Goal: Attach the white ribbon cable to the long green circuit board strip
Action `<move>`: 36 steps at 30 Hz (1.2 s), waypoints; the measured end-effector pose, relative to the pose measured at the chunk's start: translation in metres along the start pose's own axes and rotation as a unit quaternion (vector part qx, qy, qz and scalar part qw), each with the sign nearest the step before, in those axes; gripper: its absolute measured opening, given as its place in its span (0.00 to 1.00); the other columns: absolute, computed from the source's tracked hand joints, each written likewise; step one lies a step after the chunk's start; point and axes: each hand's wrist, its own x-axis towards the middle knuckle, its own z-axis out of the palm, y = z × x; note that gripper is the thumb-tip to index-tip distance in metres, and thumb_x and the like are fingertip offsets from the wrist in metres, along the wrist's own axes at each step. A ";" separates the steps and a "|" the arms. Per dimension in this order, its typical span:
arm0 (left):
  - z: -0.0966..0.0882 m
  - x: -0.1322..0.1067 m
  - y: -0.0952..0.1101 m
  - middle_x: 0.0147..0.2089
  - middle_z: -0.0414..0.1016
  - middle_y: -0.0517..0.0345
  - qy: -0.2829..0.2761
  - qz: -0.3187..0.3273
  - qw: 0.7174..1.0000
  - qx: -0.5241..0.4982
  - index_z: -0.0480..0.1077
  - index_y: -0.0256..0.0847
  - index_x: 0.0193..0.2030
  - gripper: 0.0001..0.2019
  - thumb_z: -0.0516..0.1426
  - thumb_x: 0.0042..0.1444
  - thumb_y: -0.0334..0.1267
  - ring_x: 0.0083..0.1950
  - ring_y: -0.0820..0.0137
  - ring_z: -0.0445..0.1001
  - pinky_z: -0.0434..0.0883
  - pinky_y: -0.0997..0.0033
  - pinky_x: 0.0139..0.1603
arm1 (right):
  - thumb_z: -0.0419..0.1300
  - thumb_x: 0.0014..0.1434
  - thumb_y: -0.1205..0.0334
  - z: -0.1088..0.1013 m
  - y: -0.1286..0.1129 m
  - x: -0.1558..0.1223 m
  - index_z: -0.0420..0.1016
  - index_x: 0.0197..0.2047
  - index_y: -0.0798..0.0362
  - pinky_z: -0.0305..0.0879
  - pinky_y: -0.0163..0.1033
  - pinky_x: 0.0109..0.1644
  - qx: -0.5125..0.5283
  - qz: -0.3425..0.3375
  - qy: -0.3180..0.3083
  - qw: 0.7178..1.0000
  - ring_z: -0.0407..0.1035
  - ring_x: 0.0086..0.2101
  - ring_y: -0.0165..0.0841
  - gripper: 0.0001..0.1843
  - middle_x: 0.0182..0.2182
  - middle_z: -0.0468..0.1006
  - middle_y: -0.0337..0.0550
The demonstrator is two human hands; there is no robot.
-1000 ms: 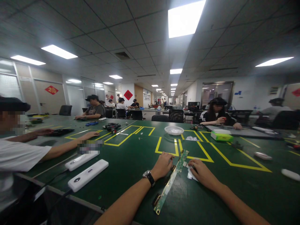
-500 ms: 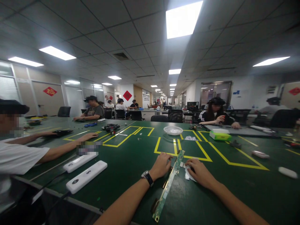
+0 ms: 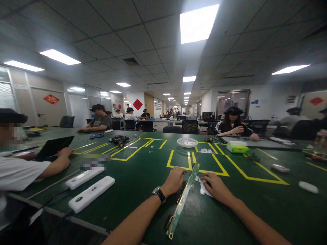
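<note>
A long, narrow green circuit board (image 3: 183, 201) lies slantwise on the green table between my hands, with dark brown parts along its left side. My left hand (image 3: 175, 180), a watch on its wrist, is at the board's upper left edge. Its fingers are bent and close together at the edge; the thumb's grip is partly hidden. To the right of the board, my right hand (image 3: 216, 188) rests with bent fingers over a crumpled white tissue (image 3: 203, 190), part of which is covered by the hand.
Two white power strips (image 3: 92, 194) lie at left, near a co-worker's arm and a dark laptop (image 3: 55, 148). A white round basket (image 3: 187, 142), a green tissue pack (image 3: 237, 147) and yellow tape outlines (image 3: 178, 166) are ahead. Another person sits across at right.
The co-worker at left has drawn the hand back, and the dark laptop now stands raised. My hands and the circuit board stay nearly in place; the view has shifted slightly.
</note>
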 end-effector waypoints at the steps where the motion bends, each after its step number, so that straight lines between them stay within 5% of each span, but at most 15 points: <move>1: 0.001 0.000 0.000 0.47 0.73 0.52 0.000 0.000 1.000 -0.002 0.70 0.40 0.48 0.13 0.47 0.61 0.30 0.49 0.63 0.67 0.63 0.61 0.53 | 0.50 0.62 0.58 0.000 -0.001 -0.001 0.77 0.46 0.52 0.61 0.49 0.54 0.007 -0.006 -0.002 1.000 0.65 0.48 0.42 0.17 0.46 0.73 0.51; 6: 0.002 0.000 0.002 0.47 0.73 0.52 -0.004 0.006 1.000 -0.010 0.69 0.41 0.48 0.13 0.47 0.62 0.31 0.49 0.64 0.67 0.63 0.61 0.52 | 0.51 0.62 0.59 -0.002 -0.012 -0.005 0.76 0.48 0.49 0.60 0.47 0.56 0.052 -0.066 -0.019 0.996 0.64 0.51 0.41 0.16 0.50 0.71 0.50; 13: -0.001 0.001 0.000 0.47 0.73 0.52 0.006 -0.005 1.000 -0.006 0.70 0.40 0.47 0.13 0.47 0.60 0.29 0.49 0.64 0.66 0.63 0.61 0.52 | 0.50 0.62 0.59 -0.001 -0.003 0.000 0.77 0.47 0.50 0.60 0.50 0.55 0.025 -0.030 -0.005 0.999 0.66 0.48 0.42 0.16 0.46 0.73 0.50; 20: 0.000 0.000 0.002 0.48 0.72 0.51 -0.006 -0.003 1.000 -0.009 0.69 0.40 0.49 0.13 0.47 0.62 0.31 0.50 0.63 0.66 0.63 0.61 0.52 | 0.51 0.62 0.60 -0.009 -0.023 -0.006 0.76 0.50 0.46 0.60 0.46 0.56 0.068 -0.095 -0.035 0.993 0.64 0.50 0.40 0.16 0.50 0.71 0.49; 26: 0.000 0.001 0.001 0.48 0.72 0.52 0.000 -0.006 1.000 -0.002 0.70 0.40 0.48 0.13 0.47 0.62 0.30 0.49 0.64 0.66 0.63 0.62 0.54 | 0.51 0.62 0.60 -0.008 -0.013 -0.002 0.77 0.47 0.50 0.60 0.48 0.55 0.047 -0.052 -0.017 0.997 0.66 0.48 0.41 0.16 0.47 0.73 0.50; 32: 0.001 0.001 0.001 0.48 0.73 0.52 -0.007 -0.010 1.000 0.006 0.69 0.40 0.50 0.14 0.47 0.62 0.31 0.50 0.64 0.66 0.63 0.63 0.53 | 0.51 0.63 0.58 -0.009 -0.022 -0.007 0.75 0.51 0.47 0.59 0.47 0.56 0.089 -0.107 -0.046 0.989 0.64 0.51 0.41 0.17 0.50 0.71 0.50; 36: -0.001 0.001 0.002 0.49 0.73 0.52 -0.013 -0.012 1.000 0.006 0.69 0.40 0.51 0.14 0.47 0.62 0.31 0.50 0.64 0.66 0.62 0.63 0.53 | 0.51 0.63 0.58 -0.006 -0.018 -0.004 0.76 0.49 0.47 0.59 0.48 0.56 0.065 -0.072 -0.031 0.995 0.65 0.49 0.41 0.17 0.48 0.72 0.49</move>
